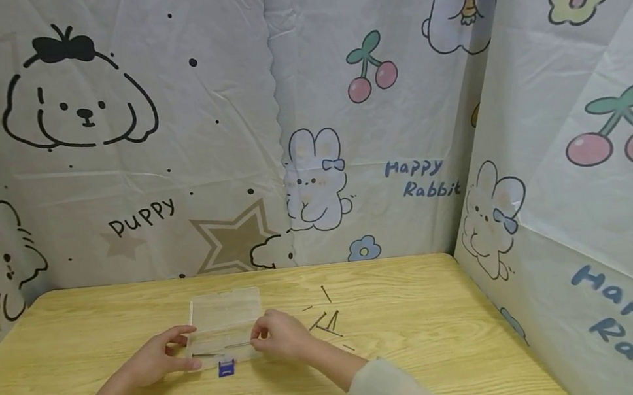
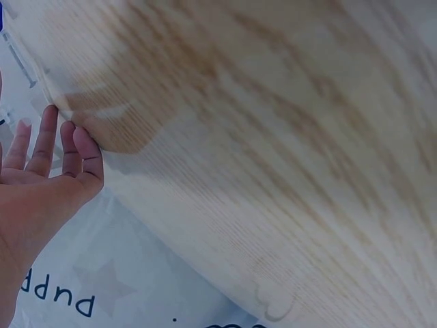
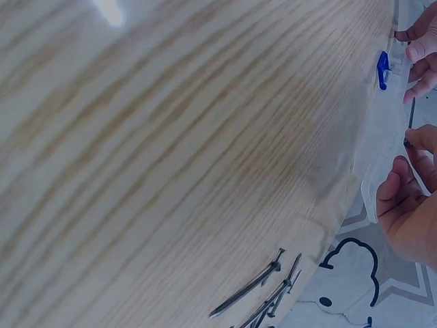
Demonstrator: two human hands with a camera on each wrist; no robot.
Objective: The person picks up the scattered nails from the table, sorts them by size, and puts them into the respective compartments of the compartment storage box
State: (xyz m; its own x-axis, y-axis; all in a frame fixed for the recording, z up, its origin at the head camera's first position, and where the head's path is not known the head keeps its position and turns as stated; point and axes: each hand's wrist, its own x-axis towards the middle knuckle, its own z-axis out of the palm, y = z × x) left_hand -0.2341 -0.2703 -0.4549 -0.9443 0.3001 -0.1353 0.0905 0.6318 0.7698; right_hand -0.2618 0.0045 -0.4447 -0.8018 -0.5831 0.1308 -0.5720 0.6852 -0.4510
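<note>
A clear plastic box (image 1: 215, 340) stands on the table with its lid (image 1: 226, 307) raised at the back and a blue latch (image 1: 227, 368) at the front. My left hand (image 1: 164, 356) holds the box's left end, thumb at the front corner and fingers farther back. Between the fingertips of my right hand (image 1: 280, 337) is a nail (image 1: 238, 345), pinched by one end and pointing left over the box. Another nail (image 1: 207, 354) lies in the box near the thumb. In the right wrist view, the pinched nail (image 3: 412, 113) shows as a thin dark rod.
Several loose nails (image 1: 326, 323) lie scattered on the wooden table (image 1: 429, 342) to the right of my right hand. Printed cloth (image 1: 214, 137) hangs behind the table and along its right side.
</note>
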